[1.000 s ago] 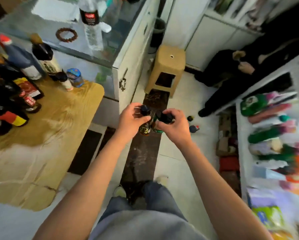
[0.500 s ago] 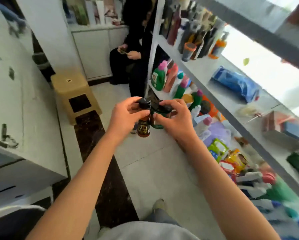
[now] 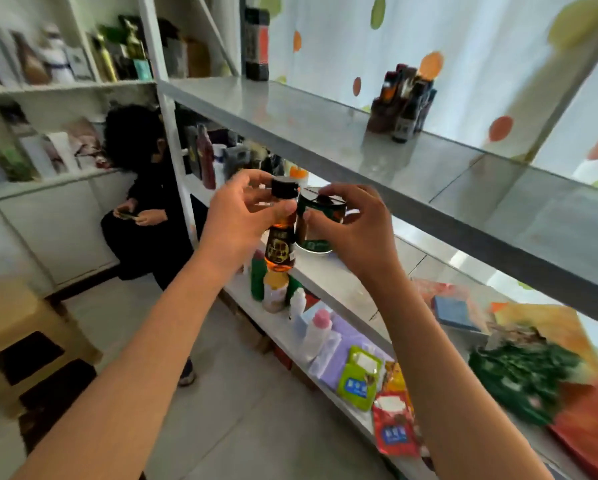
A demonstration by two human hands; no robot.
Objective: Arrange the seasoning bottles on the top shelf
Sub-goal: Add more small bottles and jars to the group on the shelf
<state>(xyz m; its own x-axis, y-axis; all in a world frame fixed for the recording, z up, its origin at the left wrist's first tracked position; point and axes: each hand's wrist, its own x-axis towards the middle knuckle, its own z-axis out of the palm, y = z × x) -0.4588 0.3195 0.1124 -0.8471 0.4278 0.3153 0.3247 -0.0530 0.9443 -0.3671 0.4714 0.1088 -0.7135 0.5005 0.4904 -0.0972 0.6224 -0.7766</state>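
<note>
My left hand grips the neck of a small amber seasoning bottle with a black cap. Right beside it, my right hand holds a dark green tin by its top. Both are raised in front of the metal shelving, just below the front edge of the top shelf. A cluster of dark seasoning bottles stands far back on that shelf. A tall dark bottle stands at its left end.
Lower shelves hold cleaning bottles, colourful packets and bags. A person in black sits at the left beside the shelf post. A tan plastic stool stands on the floor at lower left.
My view has swung right and upward from the table and floor to the shelving. Both hands have risen with the bottle and tin towards the top shelf.
</note>
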